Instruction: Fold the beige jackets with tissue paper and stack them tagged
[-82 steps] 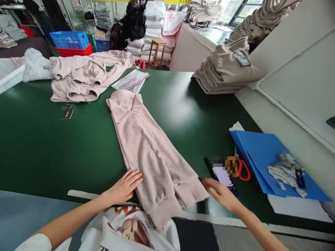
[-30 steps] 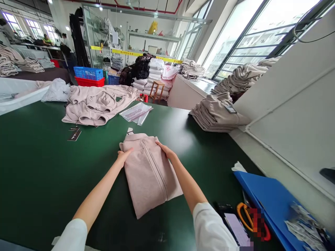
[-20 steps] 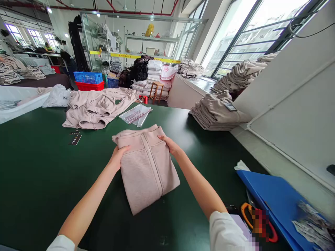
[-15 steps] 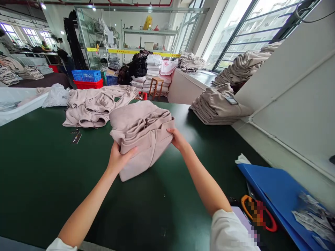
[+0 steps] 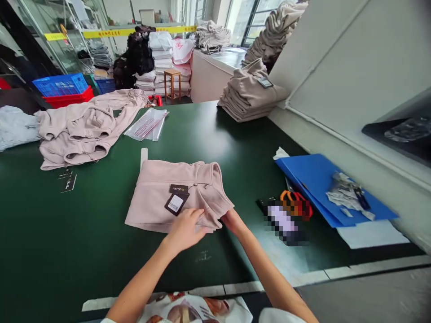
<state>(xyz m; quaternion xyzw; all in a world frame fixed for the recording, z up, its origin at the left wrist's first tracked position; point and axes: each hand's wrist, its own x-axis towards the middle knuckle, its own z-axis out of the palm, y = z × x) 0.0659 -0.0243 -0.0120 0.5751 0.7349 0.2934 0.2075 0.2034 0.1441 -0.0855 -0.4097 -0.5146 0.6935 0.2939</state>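
A folded beige sweatshirt (image 5: 153, 195) lies flat on the dark green table, its collar towards the right. Two dark hang tags rest on its front, the lower tag (image 5: 175, 204) bearing a white barcode label. My left hand (image 5: 184, 229) lies on the near part of the sweatshirt beside the tags, fingers stretched over the cloth and thumb apart at the near edge. At the collar end on the right, my right hand (image 5: 232, 220) grips the sweatshirt's edge, with its fingertips hidden under the cloth.
More beige garments (image 5: 81, 125) are heaped at the left, with clear plastic bags (image 5: 148, 124) beside them. A folded stack (image 5: 251, 92) stands by the wall. To the right lie orange-handled scissors (image 5: 292, 202) and a blue folder (image 5: 319, 184) with scraps on it.
The sweatshirt, held up tilted between both hands before, now lies flat with its tags uppermost. My hands have come closer together near its collar end. The camera view has turned down and right.
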